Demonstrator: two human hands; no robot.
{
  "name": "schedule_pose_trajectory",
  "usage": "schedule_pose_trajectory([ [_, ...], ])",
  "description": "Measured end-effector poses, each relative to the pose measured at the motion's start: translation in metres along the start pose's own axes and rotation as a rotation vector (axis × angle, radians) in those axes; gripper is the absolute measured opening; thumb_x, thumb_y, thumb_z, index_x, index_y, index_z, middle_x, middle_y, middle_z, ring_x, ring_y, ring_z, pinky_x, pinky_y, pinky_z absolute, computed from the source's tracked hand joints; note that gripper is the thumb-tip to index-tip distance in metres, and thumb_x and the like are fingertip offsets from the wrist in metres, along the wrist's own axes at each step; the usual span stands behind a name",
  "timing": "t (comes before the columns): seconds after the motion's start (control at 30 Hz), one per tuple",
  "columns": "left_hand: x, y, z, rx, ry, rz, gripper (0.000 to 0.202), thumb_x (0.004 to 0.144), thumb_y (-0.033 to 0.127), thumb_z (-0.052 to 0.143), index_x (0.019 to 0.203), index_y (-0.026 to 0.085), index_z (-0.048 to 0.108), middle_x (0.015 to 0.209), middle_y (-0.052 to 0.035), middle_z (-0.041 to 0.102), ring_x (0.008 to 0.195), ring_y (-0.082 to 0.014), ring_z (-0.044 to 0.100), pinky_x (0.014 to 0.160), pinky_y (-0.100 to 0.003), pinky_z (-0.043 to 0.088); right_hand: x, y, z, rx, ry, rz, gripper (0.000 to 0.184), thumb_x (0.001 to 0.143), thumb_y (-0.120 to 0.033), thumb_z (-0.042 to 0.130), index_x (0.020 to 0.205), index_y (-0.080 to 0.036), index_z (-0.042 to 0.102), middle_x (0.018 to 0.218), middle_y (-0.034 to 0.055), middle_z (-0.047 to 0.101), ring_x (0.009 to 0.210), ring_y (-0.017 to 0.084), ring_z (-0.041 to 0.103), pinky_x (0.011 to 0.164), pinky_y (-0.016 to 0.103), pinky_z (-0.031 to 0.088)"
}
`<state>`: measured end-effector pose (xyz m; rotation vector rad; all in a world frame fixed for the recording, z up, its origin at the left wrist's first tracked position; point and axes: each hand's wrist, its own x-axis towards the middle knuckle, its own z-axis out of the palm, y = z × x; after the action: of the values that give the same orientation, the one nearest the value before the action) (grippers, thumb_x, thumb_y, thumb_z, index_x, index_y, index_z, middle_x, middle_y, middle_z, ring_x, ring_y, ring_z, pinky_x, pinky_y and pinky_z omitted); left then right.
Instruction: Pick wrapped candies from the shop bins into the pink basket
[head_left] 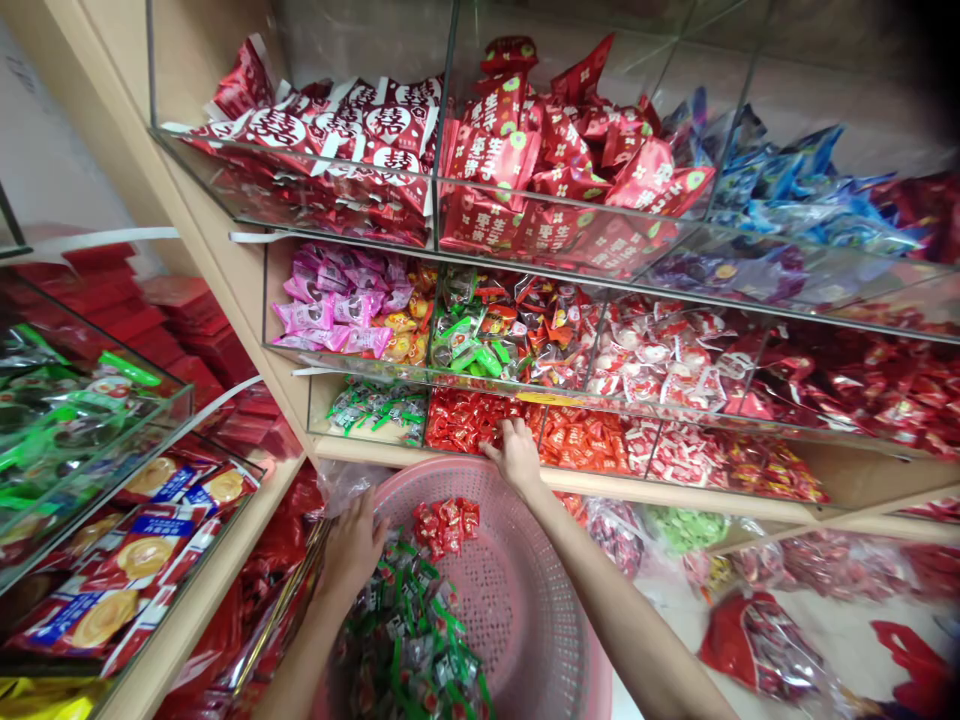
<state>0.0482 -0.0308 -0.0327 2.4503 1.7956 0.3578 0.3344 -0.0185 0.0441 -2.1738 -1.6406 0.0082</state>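
Observation:
My right hand (516, 452) reaches into the lowest clear shelf bin, fingers curled down among the small red wrapped candies (469, 418). My left hand (351, 545) grips the left rim of a round pink perforated basket (525, 600) held below the shelf. Inside the basket lie a small heap of red candies (447, 524) and a larger pile of green-and-clear wrapped candies (411, 640).
Tiered clear bins (525, 385) hold red, pink, green, white and blue wrapped sweets. The wooden shelf edge (675, 495) runs just behind the basket. More bins with biscuit packs (142, 560) stand at left. Plastic bags of candy (757, 640) lie on the floor at right.

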Motion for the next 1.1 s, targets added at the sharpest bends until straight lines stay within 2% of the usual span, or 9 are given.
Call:
schedule_pose_trajectory([
  [0.1,0.0,0.0,0.0,-0.01,0.004,0.006,0.048,0.088,0.03,0.04,0.13,0.007,0.041,0.128,-0.0173,0.053,0.115,-0.028,0.051,0.091,-0.038,0.044,0.007,-0.002,0.003,-0.107,-0.074,0.034,0.037,0.081,-0.041,0.054,0.106,-0.015,0.052,0.109,0.0137,0.053,0.096,0.027,0.052,0.078,0.036,0.041],
  [0.27,0.0,0.001,-0.004,-0.013,-0.005,0.002,0.047,0.088,0.029,0.04,0.13,0.008,0.041,0.125,-0.0164,0.055,0.112,-0.028,0.053,0.088,-0.038,0.045,0.013,-0.003,0.004,-0.153,-0.124,0.069,0.045,0.079,-0.044,0.057,0.113,-0.016,0.049,0.113,0.0142,0.05,0.1,0.027,0.051,0.079,0.036,0.04],
  [0.5,-0.001,0.002,-0.004,-0.016,0.005,-0.009,0.047,0.087,0.029,0.041,0.131,0.012,0.04,0.121,-0.0153,0.057,0.107,-0.0277,0.055,0.085,-0.038,0.046,0.014,-0.006,-0.004,-0.13,-0.163,0.065,0.035,0.081,-0.041,0.055,0.109,-0.018,0.051,0.115,0.0138,0.049,0.1,0.025,0.05,0.079,0.035,0.04],
  [0.77,-0.001,0.002,-0.003,-0.009,0.009,-0.003,0.047,0.087,0.03,0.041,0.13,0.01,0.042,0.123,-0.0164,0.056,0.111,-0.0278,0.053,0.088,-0.039,0.044,0.015,-0.016,-0.009,-0.185,-0.201,0.069,0.039,0.081,-0.039,0.055,0.112,-0.016,0.051,0.114,0.0147,0.052,0.103,0.027,0.051,0.081,0.035,0.04],
  [0.97,-0.001,0.003,-0.005,-0.024,0.001,-0.001,0.048,0.088,0.03,0.04,0.131,0.009,0.041,0.123,-0.0167,0.056,0.11,-0.0282,0.054,0.088,-0.039,0.045,0.019,-0.025,-0.001,-0.191,-0.192,0.159,0.044,0.08,-0.043,0.057,0.114,-0.016,0.049,0.117,0.0172,0.051,0.107,0.029,0.051,0.083,0.04,0.04],
  [1.1,-0.001,0.002,-0.004,-0.04,0.008,-0.002,0.048,0.088,0.03,0.041,0.131,0.011,0.04,0.124,-0.0161,0.056,0.112,-0.0274,0.053,0.089,-0.038,0.045,0.021,-0.027,0.002,-0.191,-0.196,0.158,0.045,0.078,-0.036,0.061,0.115,-0.016,0.047,0.114,0.0166,0.053,0.106,0.029,0.054,0.082,0.04,0.04],
])
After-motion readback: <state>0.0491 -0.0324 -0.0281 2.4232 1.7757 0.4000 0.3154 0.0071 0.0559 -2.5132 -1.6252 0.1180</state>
